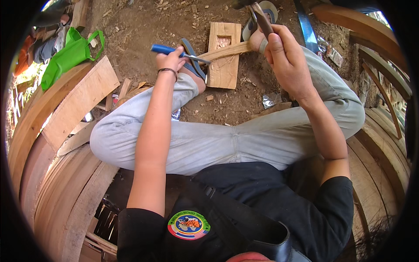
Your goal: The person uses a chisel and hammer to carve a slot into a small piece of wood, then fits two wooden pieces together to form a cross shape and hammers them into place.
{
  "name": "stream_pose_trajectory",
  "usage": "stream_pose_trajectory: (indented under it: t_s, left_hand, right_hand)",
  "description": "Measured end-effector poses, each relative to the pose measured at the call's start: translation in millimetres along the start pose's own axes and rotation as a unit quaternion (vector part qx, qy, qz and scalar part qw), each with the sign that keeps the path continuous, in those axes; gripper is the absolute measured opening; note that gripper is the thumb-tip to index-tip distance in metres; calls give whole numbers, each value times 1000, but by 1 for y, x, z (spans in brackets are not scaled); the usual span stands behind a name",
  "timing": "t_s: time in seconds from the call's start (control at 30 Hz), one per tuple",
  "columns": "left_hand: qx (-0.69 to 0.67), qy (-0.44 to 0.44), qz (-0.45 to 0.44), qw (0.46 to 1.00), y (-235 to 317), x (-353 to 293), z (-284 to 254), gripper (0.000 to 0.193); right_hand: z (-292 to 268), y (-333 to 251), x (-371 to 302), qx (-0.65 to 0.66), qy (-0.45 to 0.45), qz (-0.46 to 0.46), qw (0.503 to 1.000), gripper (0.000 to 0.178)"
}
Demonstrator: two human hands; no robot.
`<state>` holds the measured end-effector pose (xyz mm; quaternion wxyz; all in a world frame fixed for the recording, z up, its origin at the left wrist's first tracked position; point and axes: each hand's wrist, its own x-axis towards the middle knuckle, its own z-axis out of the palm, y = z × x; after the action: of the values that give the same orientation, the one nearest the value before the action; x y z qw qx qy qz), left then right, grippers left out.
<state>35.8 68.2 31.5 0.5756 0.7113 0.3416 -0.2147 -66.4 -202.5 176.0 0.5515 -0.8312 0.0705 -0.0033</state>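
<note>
My left hand (170, 62) is closed round a chisel (162, 49) with a blue handle. Its metal blade points right, and the tip lies at or just above the left edge of a wooden board (224, 76). A rectangular recess (223, 42) with rough chips in it is cut into the board's far half. Across the board's middle runs a narrow wooden strip (227, 51), its ends by my two feet. Raised at the right, my right hand (286, 59) grips the wooden handle of a hammer (262, 19), whose dark head is partly cut off at the top edge.
Dirt ground (139, 26) strewn with wood chips surrounds the board. A saw blade (307, 28) lies beyond my right knee, near crumpled foil (271, 100). At the left are a green bag (72, 56) and a plywood piece (83, 102). Curved timber (358, 22) stands at the right.
</note>
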Motion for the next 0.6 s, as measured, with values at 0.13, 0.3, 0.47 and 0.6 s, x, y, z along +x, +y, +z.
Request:
stream_pose_trajectory:
  t_s: [0.13, 0.3, 0.47, 0.6]
  left_hand:
    - [61, -20, 152, 986, -1, -4, 7, 25]
    - [182, -25, 271, 945, 3, -31, 35, 23]
    - [258, -6, 306, 916, -9, -33, 36, 27]
    - [251, -10, 322, 913, -8, -37, 38, 27]
  right_hand:
    - [-5, -8, -2, 25, -12, 15, 999, 25]
    - [0, -1, -8, 6, -27, 1, 1000, 25]
    - [4, 2, -9, -13, -29, 4, 999, 25]
    - [4, 4, -9, -28, -25, 0, 999, 24]
